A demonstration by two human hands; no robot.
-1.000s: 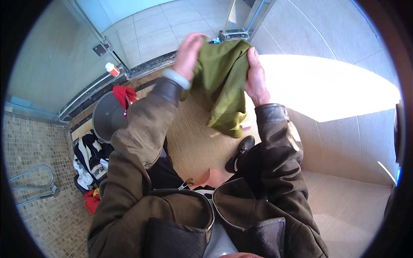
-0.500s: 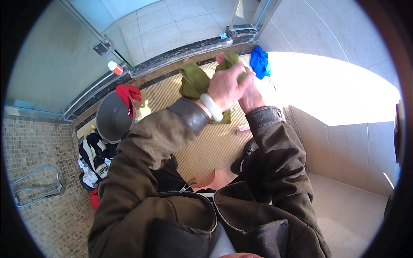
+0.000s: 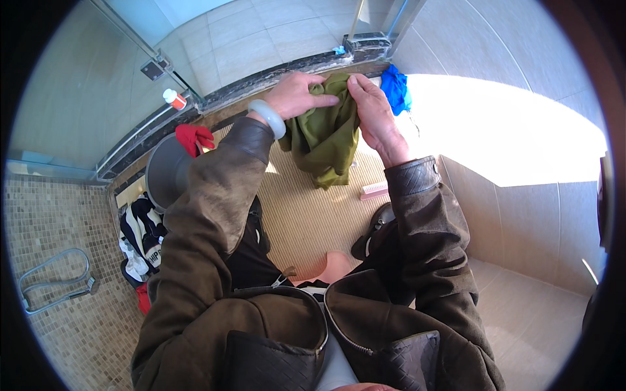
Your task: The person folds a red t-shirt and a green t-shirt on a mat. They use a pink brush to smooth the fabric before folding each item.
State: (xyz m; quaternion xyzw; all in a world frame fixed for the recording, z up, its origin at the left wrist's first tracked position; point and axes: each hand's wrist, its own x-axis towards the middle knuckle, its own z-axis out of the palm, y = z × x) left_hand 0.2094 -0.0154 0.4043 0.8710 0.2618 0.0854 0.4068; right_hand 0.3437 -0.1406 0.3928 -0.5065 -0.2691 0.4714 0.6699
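Note:
An olive-green cloth garment [image 3: 324, 140] hangs in loose folds between my two hands, above the ribbed tan mat [image 3: 313, 225]. My left hand [image 3: 295, 96], with a pale bangle at its wrist, grips the cloth's upper left part. At its upper right edge my right hand [image 3: 375, 117] pinches the fabric between thumb and fingers. Below my right hand a pink scrubbing brush [image 3: 373, 190] lies on the mat, close to my shoe [image 3: 375, 229]. What kind of garment the cloth is cannot be made out.
At the left stands a grey basin [image 3: 171, 171] with a red cloth [image 3: 194, 138] over its rim. Black-and-white clothes [image 3: 141, 225] lie beside it. A white-and-red bottle [image 3: 174, 99] sits by the glass door; a blue cloth [image 3: 394, 88] lies far right. A coiled metal hose [image 3: 55, 280] rests on mosaic tiles.
My hands were close together on the bunched cloth. Now they are apart, the left moved left and up, and the garment hangs spread between them.

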